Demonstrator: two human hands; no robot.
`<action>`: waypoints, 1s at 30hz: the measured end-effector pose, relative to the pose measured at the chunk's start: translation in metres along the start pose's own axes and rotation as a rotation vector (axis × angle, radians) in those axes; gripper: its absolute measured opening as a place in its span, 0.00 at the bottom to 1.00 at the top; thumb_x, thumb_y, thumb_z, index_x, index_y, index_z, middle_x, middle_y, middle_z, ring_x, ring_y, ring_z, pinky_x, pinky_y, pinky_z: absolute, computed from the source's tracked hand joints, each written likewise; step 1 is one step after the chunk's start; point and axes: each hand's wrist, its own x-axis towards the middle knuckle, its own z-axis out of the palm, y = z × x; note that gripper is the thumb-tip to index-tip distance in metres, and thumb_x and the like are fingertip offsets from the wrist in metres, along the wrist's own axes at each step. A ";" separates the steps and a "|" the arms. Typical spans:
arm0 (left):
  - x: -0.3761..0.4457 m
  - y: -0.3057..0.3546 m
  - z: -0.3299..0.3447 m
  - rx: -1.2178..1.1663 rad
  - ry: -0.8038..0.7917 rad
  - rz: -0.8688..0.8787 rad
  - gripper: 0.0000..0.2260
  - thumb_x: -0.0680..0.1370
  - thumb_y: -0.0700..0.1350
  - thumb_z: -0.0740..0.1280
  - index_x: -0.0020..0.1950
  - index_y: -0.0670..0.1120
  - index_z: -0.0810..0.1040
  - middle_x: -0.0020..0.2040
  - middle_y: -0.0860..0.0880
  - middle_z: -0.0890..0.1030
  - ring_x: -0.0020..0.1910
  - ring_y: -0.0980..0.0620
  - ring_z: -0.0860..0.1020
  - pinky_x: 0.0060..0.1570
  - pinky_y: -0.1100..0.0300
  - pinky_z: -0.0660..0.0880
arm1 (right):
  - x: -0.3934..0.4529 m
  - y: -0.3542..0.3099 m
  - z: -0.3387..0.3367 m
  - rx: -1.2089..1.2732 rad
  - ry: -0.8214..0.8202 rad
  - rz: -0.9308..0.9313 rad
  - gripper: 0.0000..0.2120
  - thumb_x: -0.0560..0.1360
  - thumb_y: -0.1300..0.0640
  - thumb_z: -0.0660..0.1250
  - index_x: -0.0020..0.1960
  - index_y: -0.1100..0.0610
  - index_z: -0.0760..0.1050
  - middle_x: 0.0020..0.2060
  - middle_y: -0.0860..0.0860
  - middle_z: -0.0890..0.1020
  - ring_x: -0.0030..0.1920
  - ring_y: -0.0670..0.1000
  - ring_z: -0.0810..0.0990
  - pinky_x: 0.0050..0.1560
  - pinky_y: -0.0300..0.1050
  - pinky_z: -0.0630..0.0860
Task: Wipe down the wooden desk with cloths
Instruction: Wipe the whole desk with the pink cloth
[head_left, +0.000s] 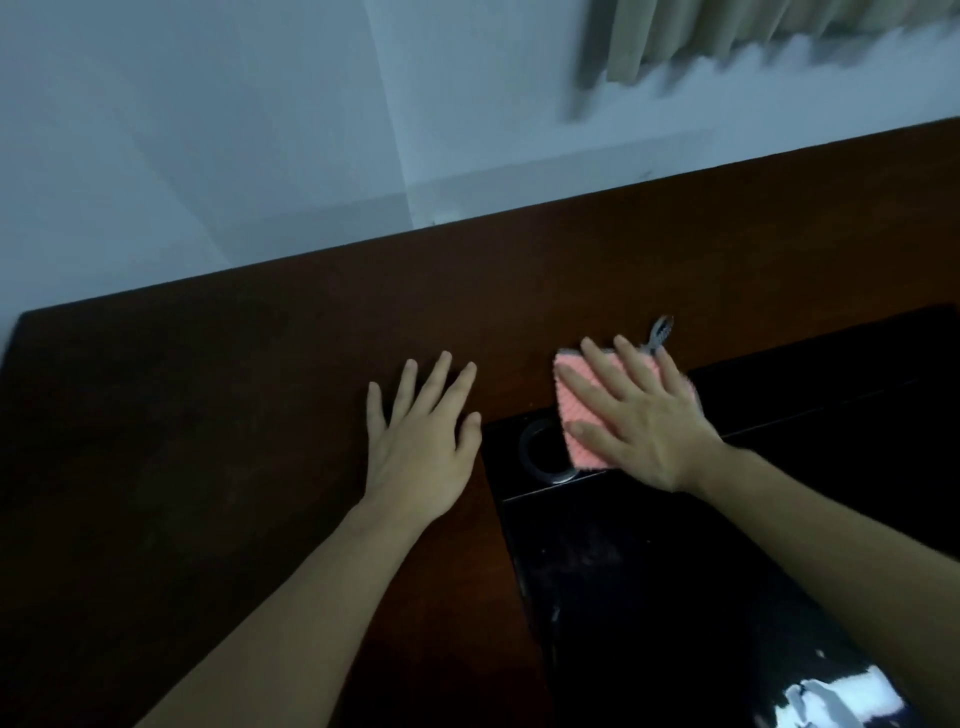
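Rightward, black panel — round ring — underlies pink cloth.

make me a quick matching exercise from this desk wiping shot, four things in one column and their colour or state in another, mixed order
Things:
1. left hand
2. right hand
3. cloth
4. curtain

Descriptions:
A. pink, lying partly over the black panel
B. beige, hanging by the wall
C. flat on the bare wooden desk, holding nothing
D. pressing flat on the cloth

Pairs: 1-C, 2-D, 3-A, 4-B
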 end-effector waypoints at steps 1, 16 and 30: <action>0.003 0.008 0.002 -0.006 -0.015 0.008 0.25 0.86 0.57 0.50 0.82 0.61 0.49 0.83 0.57 0.45 0.82 0.50 0.39 0.77 0.42 0.34 | -0.014 -0.002 0.005 0.009 -0.004 -0.004 0.36 0.69 0.27 0.18 0.75 0.36 0.23 0.79 0.46 0.30 0.79 0.57 0.30 0.77 0.64 0.32; 0.031 0.082 0.030 0.032 -0.033 -0.159 0.28 0.85 0.59 0.46 0.83 0.55 0.42 0.83 0.50 0.39 0.80 0.43 0.34 0.77 0.38 0.34 | -0.008 0.025 0.010 -0.023 0.062 -0.024 0.31 0.80 0.30 0.36 0.76 0.36 0.24 0.79 0.45 0.30 0.79 0.56 0.30 0.77 0.62 0.32; 0.041 0.112 0.045 0.058 -0.006 -0.362 0.27 0.84 0.60 0.41 0.82 0.59 0.39 0.83 0.51 0.40 0.81 0.45 0.37 0.79 0.39 0.40 | -0.052 0.065 0.021 -0.036 -0.024 -0.394 0.32 0.82 0.31 0.44 0.83 0.42 0.46 0.82 0.52 0.51 0.80 0.64 0.47 0.74 0.69 0.45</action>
